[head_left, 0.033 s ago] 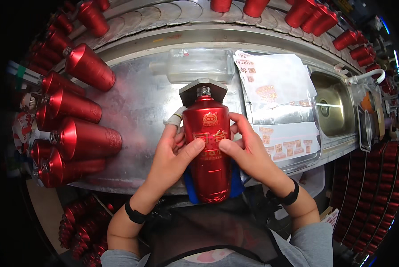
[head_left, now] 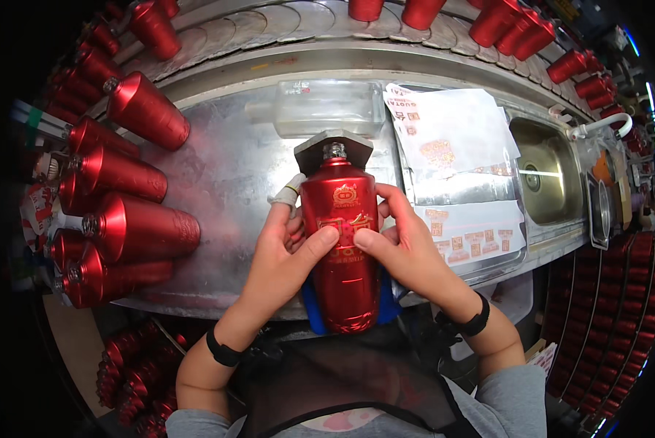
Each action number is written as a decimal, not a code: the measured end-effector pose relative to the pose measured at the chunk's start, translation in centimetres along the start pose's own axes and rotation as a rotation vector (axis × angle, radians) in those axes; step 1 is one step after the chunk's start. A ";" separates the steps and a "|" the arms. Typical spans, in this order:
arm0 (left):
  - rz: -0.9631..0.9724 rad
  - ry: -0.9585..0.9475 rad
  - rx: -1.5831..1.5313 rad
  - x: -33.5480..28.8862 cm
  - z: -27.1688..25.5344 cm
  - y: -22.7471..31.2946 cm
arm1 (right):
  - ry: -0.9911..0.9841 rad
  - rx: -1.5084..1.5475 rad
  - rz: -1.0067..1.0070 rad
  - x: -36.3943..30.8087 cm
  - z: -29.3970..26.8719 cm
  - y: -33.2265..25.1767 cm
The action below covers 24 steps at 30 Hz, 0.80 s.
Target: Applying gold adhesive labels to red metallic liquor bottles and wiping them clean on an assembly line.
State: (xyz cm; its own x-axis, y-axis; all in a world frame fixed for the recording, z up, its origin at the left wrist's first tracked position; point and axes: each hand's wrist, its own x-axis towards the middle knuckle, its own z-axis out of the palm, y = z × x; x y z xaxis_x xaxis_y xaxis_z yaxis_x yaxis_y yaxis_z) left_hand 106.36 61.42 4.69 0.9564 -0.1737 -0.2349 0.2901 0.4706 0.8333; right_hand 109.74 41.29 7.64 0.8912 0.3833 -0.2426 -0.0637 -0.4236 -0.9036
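A shiny red bottle [head_left: 342, 292] with gold lettering lies on its back in front of me, its bare neck pointing away. The neck end rests against a grey metal block [head_left: 311, 155], and blue padding [head_left: 388, 303] shows under its base. My left hand [head_left: 289, 244] grips the bottle's left side, thumb pressed on the gold lettering; a white covering wraps one fingertip. From the right, my right hand [head_left: 400, 237] holds it the same way, its thumb close to the left one. The fingers' undersides are partly hidden.
Several red bottles [head_left: 141, 226] lie at the left of the metal table [head_left: 225, 139]. Behind the block lies a clear glass bottle [head_left: 327, 109]. To the right are sheets of gold decals [head_left: 480, 226] and a sink [head_left: 553, 175]. A conveyor [head_left: 283, 22] carries red bottles along the back.
Both thumbs have shifted very slightly toward each other over the lettering. The bottle stays where it was.
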 end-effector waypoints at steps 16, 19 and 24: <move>0.043 0.086 -0.023 0.5 0.5 -0.2 | 0.026 0.218 -0.010 0.9 0.8 0.2; 0.004 0.073 0.004 0.6 0.5 -0.6 | 0.012 0.258 -0.005 0.8 0.9 0.6; -0.015 0.029 0.058 0.6 0.3 -0.1 | -0.028 0.298 -0.001 0.6 0.6 0.4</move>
State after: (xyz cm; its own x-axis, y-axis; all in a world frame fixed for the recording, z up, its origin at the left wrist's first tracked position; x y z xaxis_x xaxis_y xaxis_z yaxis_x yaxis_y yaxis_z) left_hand 106.89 61.05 4.64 0.9528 -0.1545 -0.2612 0.3025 0.4169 0.8571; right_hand 110.00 41.82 6.95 0.8788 0.4080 -0.2474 -0.1955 -0.1651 -0.9667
